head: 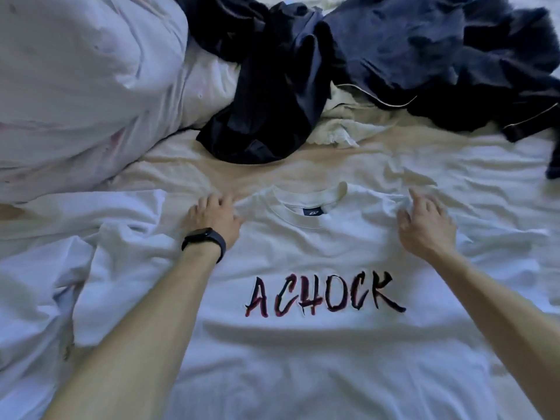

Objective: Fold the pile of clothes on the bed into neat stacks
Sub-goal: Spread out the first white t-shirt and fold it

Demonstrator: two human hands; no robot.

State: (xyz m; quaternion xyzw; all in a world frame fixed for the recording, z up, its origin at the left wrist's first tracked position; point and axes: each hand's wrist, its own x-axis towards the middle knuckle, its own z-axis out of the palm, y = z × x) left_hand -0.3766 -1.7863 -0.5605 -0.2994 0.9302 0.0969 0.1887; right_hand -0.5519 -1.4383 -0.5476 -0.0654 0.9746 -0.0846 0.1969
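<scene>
A white T-shirt (303,353) with dark "ACHOCK" lettering lies face up and spread flat on the bed in front of me, collar pointing away. My left hand (212,218), with a black band on the wrist, rests on the shirt's left shoulder, its fingers curled onto the fabric beside the collar. My right hand (427,228) lies on the right shoulder with its fingers spread apart. Behind the shirt sits the unfolded pile: a dark navy garment (266,95), more dark blue clothes (439,53) with thin pale piping, and a crumpled cream piece (342,125).
A bulky white duvet (81,86) takes up the far left. The wrinkled cream bedsheet (472,165) shows between the shirt and the pile. The shirt's left sleeve (100,283) lies rumpled on the left side.
</scene>
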